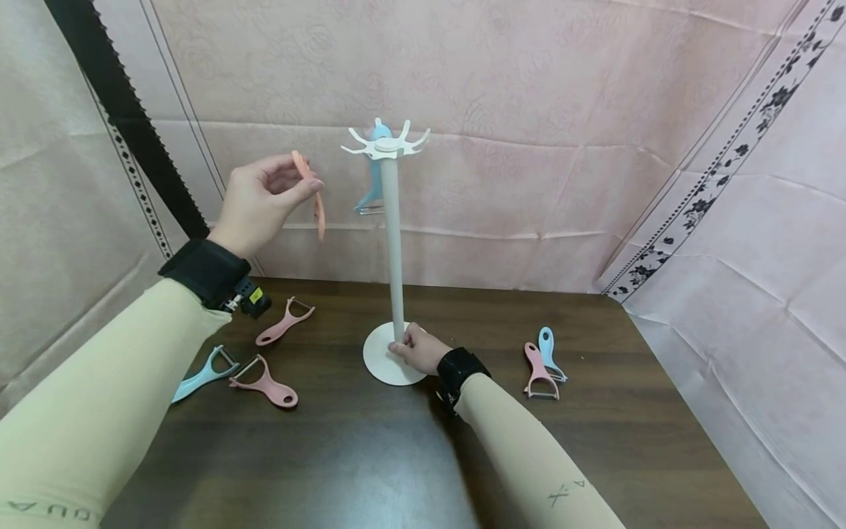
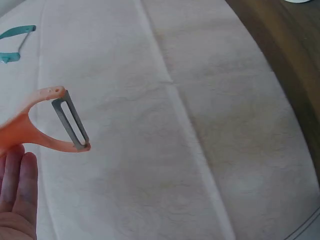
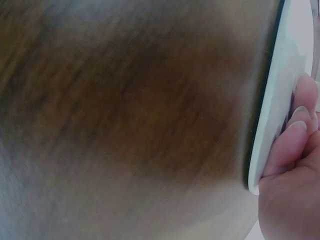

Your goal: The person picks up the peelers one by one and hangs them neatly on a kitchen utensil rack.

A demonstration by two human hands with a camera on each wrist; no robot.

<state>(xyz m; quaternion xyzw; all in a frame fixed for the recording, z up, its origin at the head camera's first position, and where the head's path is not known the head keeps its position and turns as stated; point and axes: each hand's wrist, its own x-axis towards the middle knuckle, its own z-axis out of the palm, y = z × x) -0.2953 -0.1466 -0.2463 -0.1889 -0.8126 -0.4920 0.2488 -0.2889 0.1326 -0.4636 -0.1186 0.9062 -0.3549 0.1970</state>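
Raised left of the rack's top, my left hand (image 1: 261,195) pinches an orange peeler (image 1: 319,213) between thumb and fingers. The left wrist view shows this peeler's metal blade (image 2: 71,120) pointing away from the fingers. A white rack (image 1: 393,242) stands upright on a round base (image 1: 382,361), with curved hooks spread at its top. From a hook at its back hangs a light blue peeler (image 1: 375,176), blade down. My right hand (image 1: 423,350) grips the foot of the pole low over the base; its curled fingers (image 3: 290,142) rest close on the base in the right wrist view.
On the wooden table's left lie a pink peeler (image 1: 286,323), a blue peeler (image 1: 203,376) and another pink peeler (image 1: 267,385). At right, a pink peeler (image 1: 538,371) lies against a blue peeler (image 1: 548,349). A pale cloth backdrop (image 1: 515,184) closes off the back and sides.
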